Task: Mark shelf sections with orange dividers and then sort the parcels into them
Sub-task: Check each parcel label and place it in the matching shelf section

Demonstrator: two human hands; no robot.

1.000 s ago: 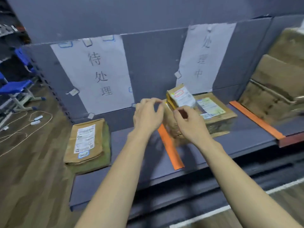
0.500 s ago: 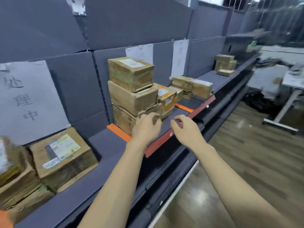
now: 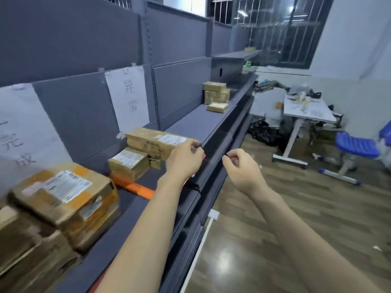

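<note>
Grey shelving (image 3: pixel 190 121) runs away from me along the left wall toward a barred window (image 3: pixel 281 28), with wood-look flooring (image 3: pixel 296 208) to the right. On the back panels hang two white paper signs with handwritten characters, one at the far left (image 3: pixel 23 132) and one further along (image 3: pixel 129 98).

My left hand (image 3: pixel 184 159) is raised over the front edge of the shelf, fingers curled in, fingertips bunched against the thumb; I see a small dark bit at the tips but cannot tell what it is. My right hand (image 3: pixel 241 168) hangs out past the shelf edge over the floor, curled the same way, again with something dark and tiny at the fingertips. Neither hand touches a parcel.

An orange divider (image 3: pixel 135 187) lies across the shelf, just in front of a small labelled box (image 3: pixel 129 161). Behind that box sits a longer parcel (image 3: pixel 156 142) stacked on others. Nearer me, left of the divider, a large taped carton (image 3: pixel 67 199) rests on more blurred cartons (image 3: pixel 31 256). Far down the shelf stands a small stack of three boxes (image 3: pixel 216 98).

Across the room I see a white table (image 3: pixel 306 111) with clutter on it and a blue chair (image 3: pixel 357 146).
</note>
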